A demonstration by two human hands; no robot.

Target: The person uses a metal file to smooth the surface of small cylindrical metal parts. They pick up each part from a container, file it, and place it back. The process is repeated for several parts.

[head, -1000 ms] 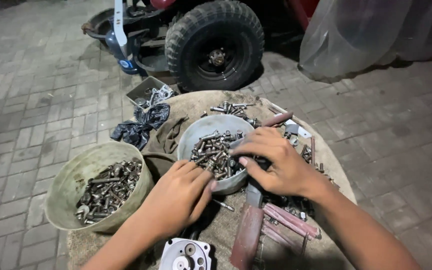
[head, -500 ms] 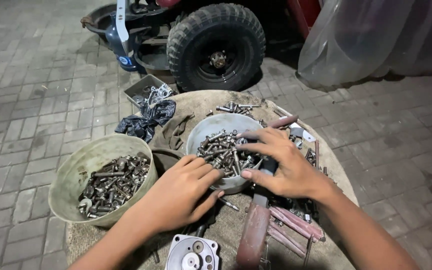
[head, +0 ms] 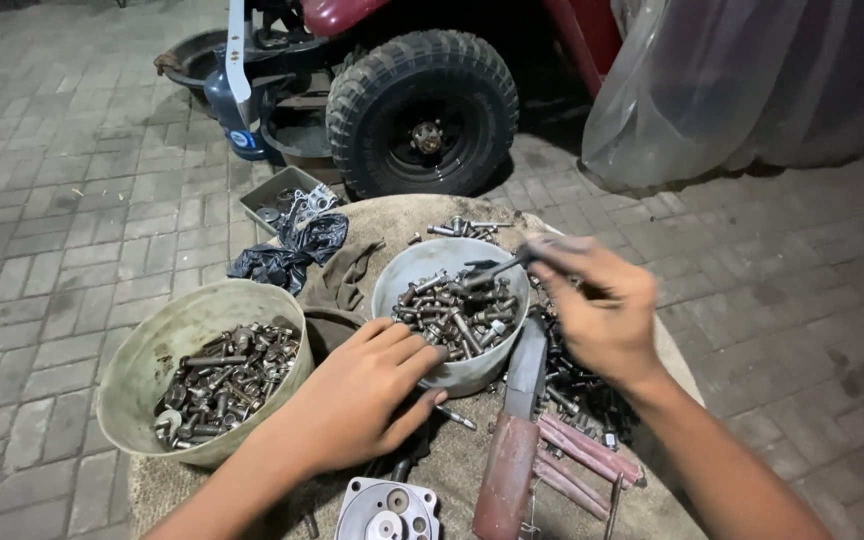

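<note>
My left hand [head: 357,395] rests palm down against the near rim of a grey bowl [head: 404,272] full of bolts and nuts, fingers spread. My right hand [head: 602,305] is raised over the bowl's right side and pinches a dark bolt [head: 497,268] between its fingertips, blurred by motion. The bolts in the grey bowl [head: 457,315] lie heaped. A larger pale green bowl [head: 167,335] to the left holds more bolts [head: 222,380].
Everything sits on a round burlap-covered table [head: 192,485]. Red-handled tools [head: 582,455], a long red-handled blade [head: 512,440] and a round metal part [head: 387,510] lie near me. Beyond are a small tray of parts [head: 282,200], a dark rag [head: 287,255], a vehicle tyre [head: 422,110] and a plastic sheet [head: 742,80].
My right hand has lifted out of the grey bowl, up and to the right, with a bolt in its fingers. My left hand has stayed at the bowl's rim.
</note>
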